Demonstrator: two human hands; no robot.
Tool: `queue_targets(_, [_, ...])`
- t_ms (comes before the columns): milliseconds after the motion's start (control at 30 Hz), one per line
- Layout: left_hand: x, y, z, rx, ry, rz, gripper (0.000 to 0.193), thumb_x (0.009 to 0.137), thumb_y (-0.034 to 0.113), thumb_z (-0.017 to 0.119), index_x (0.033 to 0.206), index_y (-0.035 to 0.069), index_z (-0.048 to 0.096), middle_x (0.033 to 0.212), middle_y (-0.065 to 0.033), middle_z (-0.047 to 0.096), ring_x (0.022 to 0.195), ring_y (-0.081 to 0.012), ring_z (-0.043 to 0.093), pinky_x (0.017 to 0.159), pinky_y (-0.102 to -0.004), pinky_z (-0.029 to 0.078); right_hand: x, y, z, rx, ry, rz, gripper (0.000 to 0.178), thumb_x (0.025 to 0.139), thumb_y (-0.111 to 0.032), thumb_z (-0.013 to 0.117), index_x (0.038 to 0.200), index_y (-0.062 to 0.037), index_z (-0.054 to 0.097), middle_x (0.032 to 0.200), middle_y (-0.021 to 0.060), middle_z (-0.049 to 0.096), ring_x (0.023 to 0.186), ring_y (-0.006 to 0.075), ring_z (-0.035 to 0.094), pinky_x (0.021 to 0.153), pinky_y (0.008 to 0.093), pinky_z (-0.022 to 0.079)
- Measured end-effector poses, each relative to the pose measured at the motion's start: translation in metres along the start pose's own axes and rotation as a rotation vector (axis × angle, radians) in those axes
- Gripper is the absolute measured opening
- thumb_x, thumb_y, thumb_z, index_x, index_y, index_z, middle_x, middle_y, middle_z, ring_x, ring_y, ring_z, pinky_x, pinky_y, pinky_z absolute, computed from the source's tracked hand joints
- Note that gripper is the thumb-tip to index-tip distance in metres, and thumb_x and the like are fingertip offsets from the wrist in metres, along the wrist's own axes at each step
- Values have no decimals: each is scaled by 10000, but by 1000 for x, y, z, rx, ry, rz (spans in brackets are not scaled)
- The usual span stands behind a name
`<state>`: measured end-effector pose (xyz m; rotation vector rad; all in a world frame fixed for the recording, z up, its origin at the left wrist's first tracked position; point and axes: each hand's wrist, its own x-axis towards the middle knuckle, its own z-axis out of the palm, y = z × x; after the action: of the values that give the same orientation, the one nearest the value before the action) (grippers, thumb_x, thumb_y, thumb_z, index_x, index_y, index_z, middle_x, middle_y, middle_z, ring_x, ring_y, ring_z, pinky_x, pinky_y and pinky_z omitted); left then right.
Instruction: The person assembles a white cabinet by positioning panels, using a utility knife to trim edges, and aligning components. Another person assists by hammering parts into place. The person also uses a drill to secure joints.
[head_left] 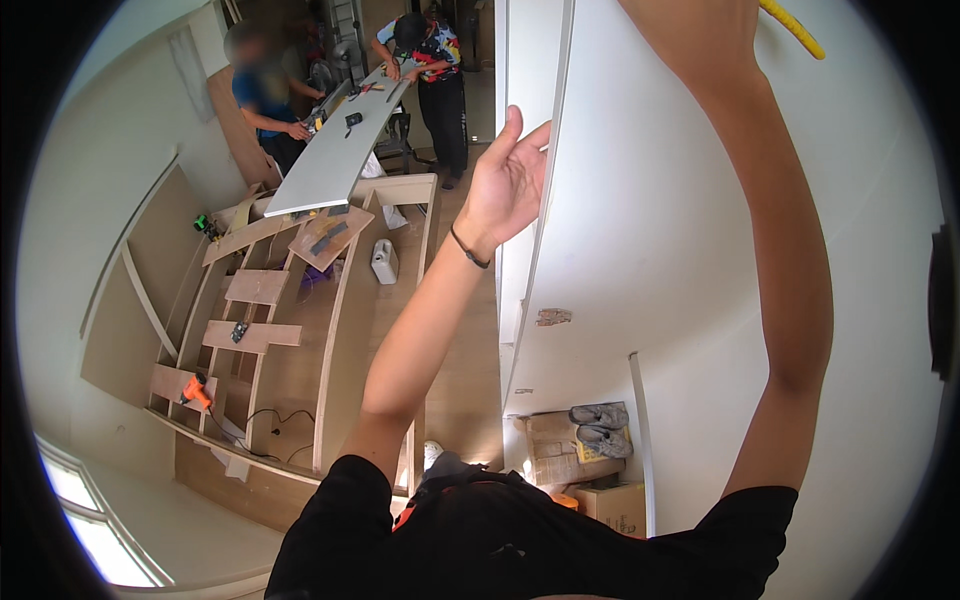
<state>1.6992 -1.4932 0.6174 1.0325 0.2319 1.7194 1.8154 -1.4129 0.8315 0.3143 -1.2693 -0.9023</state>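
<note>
Head view: left hand [505,192] at the white panel [640,240], thumb and fingers apart; right hand [702,30] cropped, its fingers I can't tell.

Power tool [196,390] on the frame [340,320], left of the panel [650,220]

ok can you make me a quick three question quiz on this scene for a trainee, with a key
1. Multiple choice: the left hand is at the edge of which thing?
a) window
b) white panel
c) white jug

2. True or false: the orange power tool lies apart from the left hand.

3. Count: how many other people stand at the long grey board?

Key: 1. b; 2. true; 3. two, one along each side.
</note>
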Motion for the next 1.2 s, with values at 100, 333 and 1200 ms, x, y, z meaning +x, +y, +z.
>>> queue_targets(100, [-34,-9,-16,55,122,-20,837,1006,674,236,1464,-1,420,1357,-143,593,1200,-241,586,1044,-386,433,-7,-5,0,-23,3,26,14,827,-93,690,817,-84,692,779,14,586,703,139,546,526,249,426])
queue_targets(333, [-123,-27,-57,106,351,-5,857,979,719,196,1518,74,360,1542,-204,385,1369,-373,444,1117,-474,382,-29,-17,-6,-7,81,-55,51,781,-86,700,829,-91,684,769,1,577,684,134,530,516,249,410])
queue_targets(1200, [-607,-156,-40,-41,1505,-417,887,964,745,160,1467,61,419,1438,-182,520,1256,-363,546,1013,-464,422,-138,-123,-63,153,0,81,171,772,-75,753,942,-80,733,822,-16,629,743,133,585,569,256,414])
